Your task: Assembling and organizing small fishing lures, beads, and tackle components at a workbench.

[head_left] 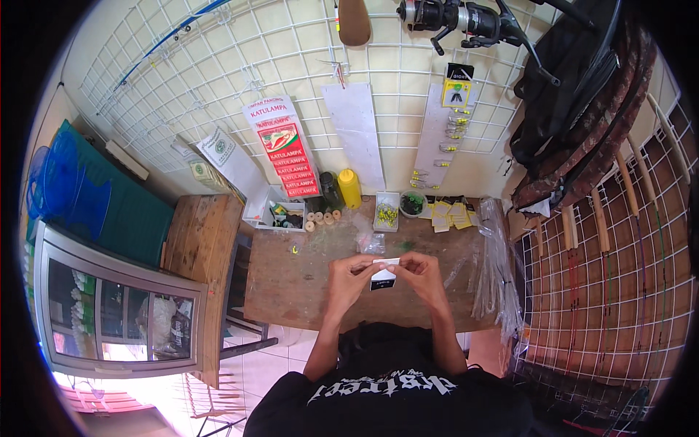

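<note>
Wooden desk (291, 291), yellow bottle (350, 191) at far edge; left hand (352, 277) and right hand (418, 274), grip narrow, pinching white-and-black card (383, 277).

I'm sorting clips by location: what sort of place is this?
Probably a fishing-tackle shop or workshop: a spinning reel and a slim blue rod show high up, and a hanging pale strip carries small yellow-green pieces that look like tackle.
</note>
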The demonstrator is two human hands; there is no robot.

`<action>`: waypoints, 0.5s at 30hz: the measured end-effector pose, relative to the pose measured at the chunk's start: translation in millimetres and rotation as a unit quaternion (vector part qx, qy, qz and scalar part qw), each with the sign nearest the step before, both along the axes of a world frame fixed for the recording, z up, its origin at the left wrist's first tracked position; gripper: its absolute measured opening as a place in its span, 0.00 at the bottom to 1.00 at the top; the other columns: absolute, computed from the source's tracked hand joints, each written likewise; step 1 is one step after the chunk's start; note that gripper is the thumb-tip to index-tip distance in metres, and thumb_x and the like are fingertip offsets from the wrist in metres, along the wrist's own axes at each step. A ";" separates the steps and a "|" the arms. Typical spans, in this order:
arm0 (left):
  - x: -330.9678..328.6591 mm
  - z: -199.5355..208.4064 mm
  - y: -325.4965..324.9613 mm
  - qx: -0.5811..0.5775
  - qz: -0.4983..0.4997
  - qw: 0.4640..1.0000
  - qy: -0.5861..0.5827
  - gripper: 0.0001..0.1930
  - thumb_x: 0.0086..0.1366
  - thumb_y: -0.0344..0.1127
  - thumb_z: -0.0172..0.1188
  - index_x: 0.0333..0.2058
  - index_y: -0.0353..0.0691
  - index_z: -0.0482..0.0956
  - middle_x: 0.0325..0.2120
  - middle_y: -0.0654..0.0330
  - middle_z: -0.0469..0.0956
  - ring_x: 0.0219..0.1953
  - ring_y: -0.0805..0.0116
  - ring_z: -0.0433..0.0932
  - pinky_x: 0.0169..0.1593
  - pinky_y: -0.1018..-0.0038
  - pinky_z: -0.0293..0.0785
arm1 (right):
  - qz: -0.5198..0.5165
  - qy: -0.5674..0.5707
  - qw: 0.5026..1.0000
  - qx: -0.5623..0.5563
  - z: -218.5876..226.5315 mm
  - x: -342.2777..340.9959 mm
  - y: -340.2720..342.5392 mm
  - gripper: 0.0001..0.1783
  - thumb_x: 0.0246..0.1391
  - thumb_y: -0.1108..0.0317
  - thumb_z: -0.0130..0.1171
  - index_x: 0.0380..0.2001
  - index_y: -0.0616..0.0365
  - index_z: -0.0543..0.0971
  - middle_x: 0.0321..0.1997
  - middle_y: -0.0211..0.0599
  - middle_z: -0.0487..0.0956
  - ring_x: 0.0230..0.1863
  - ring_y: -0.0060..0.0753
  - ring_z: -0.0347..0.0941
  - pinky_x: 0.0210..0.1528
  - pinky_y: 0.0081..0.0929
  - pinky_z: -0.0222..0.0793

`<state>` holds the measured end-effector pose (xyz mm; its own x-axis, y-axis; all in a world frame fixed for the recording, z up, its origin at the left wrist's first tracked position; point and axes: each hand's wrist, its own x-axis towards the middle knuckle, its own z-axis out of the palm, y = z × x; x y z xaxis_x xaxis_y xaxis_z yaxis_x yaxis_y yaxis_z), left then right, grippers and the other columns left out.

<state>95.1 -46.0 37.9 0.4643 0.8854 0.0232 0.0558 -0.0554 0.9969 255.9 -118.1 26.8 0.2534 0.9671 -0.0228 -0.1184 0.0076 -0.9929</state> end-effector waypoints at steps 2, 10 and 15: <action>0.2 7.6 0.2 -0.004 0.000 1.000 0.009 0.09 0.56 0.27 0.64 0.35 0.29 0.81 0.27 0.59 0.81 0.30 0.80 0.76 0.35 0.83 0.72 | 0.001 0.038 0.999 -0.008 0.6 1.0 -1.2 0.08 0.48 0.74 0.65 0.32 0.64 0.79 0.27 0.26 0.78 0.30 0.12 0.70 0.31 0.12 0.64; -0.4 9.7 2.3 -0.058 -0.034 0.998 -0.013 0.10 0.58 0.26 0.61 0.39 0.28 0.79 0.31 0.58 0.81 0.33 0.79 0.76 0.38 0.83 0.73 | -0.015 0.066 0.997 0.022 1.7 8.2 3.2 0.08 0.47 0.75 0.65 0.32 0.64 0.80 0.25 0.24 0.77 0.26 0.10 0.68 0.28 0.11 0.62; 0.6 29.3 6.2 -0.067 -0.055 0.995 -0.055 0.11 0.60 0.25 0.58 0.41 0.28 0.78 0.33 0.58 0.81 0.35 0.79 0.76 0.40 0.83 0.72 | -0.010 0.035 0.999 0.003 16.3 13.0 3.4 0.06 0.47 0.77 0.63 0.31 0.63 0.81 0.27 0.28 0.79 0.28 0.11 0.71 0.31 0.12 0.64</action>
<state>95.7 -39.9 67.3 0.5596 0.8281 -0.0344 -0.0539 0.0778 0.9955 268.9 -114.7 43.1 0.2710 0.9619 -0.0361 -0.1876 0.0160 -0.9821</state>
